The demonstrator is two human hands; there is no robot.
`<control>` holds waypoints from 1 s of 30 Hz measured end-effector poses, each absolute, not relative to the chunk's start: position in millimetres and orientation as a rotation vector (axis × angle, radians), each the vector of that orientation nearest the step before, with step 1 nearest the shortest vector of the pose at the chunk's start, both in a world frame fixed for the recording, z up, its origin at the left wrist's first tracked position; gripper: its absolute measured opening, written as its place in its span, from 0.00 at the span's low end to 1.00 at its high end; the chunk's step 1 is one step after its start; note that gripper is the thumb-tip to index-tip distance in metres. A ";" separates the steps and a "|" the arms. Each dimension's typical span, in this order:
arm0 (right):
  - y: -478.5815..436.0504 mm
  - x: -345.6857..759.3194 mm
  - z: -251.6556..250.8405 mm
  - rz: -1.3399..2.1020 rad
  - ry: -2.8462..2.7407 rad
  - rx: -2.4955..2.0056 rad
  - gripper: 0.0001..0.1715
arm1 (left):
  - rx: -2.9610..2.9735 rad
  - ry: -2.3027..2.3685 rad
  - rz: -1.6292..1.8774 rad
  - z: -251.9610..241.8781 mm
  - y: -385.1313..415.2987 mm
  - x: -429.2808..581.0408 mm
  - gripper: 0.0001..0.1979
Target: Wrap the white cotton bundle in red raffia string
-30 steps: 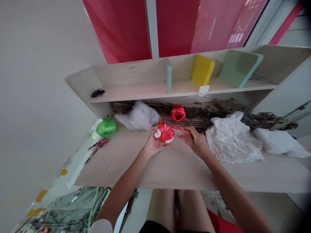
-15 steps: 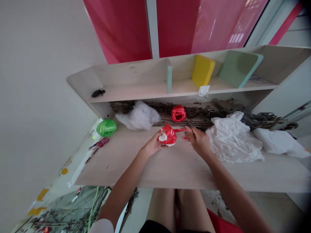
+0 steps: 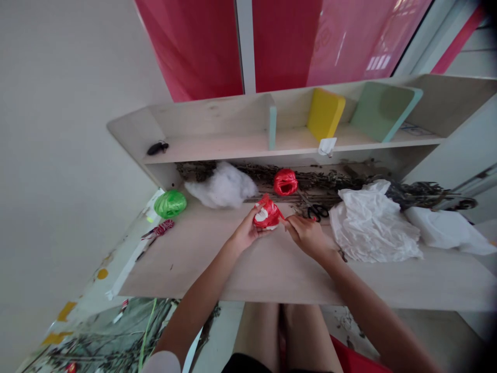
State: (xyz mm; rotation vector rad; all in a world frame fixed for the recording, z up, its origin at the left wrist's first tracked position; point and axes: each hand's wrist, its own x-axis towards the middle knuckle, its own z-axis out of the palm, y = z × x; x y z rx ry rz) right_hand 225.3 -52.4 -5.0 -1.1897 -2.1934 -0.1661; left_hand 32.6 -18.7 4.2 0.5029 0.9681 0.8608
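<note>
My left hand [image 3: 247, 228] is closed around a white ball partly wrapped in red plastic ribbon [image 3: 271, 216], held just above the desk. White patches show between the red strands. My right hand [image 3: 307, 234] pinches the ribbon's red strand [image 3: 282, 217], close to the ball's right side. Behind the ball, a roll of red plastic ribbon [image 3: 285, 182] sits by dried stalks. Black-handled scissors [image 3: 317, 212] lie just beyond my right hand.
White fluffy stuffing [image 3: 223, 185] and a green ribbon roll [image 3: 170, 204] are at left, near wound red-and-white string [image 3: 163, 227]. Crumpled white plastic [image 3: 376, 223] lies at right. Dried stalks [image 3: 334, 179] run along the back under the shelf [image 3: 217, 147].
My right hand has moved left and slightly down, bringing the red strand closer to the ball. The scissors' handles are now uncovered. My left hand stays almost in place.
</note>
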 end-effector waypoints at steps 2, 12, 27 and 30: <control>-52.7 218.7 -8.2 -0.211 -2.236 -1.210 0.25 | 0.441 0.931 0.864 4.1 -19.3 33.4 0.17; -53.6 208.5 -13.5 -0.196 -2.343 -1.424 0.23 | 0.446 0.781 0.914 -7.2 -17.7 35.0 0.19; -57.6 207.1 -5.5 0.022 -2.233 -1.798 0.32 | 0.772 0.716 1.031 -4.3 -38.2 56.8 0.25; -56.1 208.4 -6.5 0.061 -2.164 -1.789 0.30 | 0.777 0.657 0.963 -3.4 -37.7 54.1 0.24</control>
